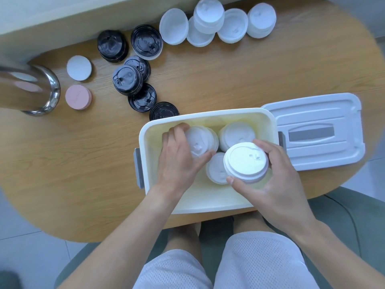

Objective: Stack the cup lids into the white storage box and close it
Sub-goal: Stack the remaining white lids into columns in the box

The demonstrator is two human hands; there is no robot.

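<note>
The open white storage box [205,114] sits at the table's near edge. Inside it, my left hand [179,159] grips a stack of white lids [201,140] at the box's back left. My right hand [277,174] holds another stack of white lids [245,161] above the box's middle. Two more white lid stacks rest inside, one at the back right [236,134] and one in the middle [215,168], partly hidden under the held stack. The box's lid [316,130] lies flat to the right, touching the box.
Several black lids [133,78] lie scattered left of the box's far side. Several white lids [210,15] stand along the table's far edge. A white disc [79,67] and a pink disc [78,97] lie beside a steel container [41,88] at the left.
</note>
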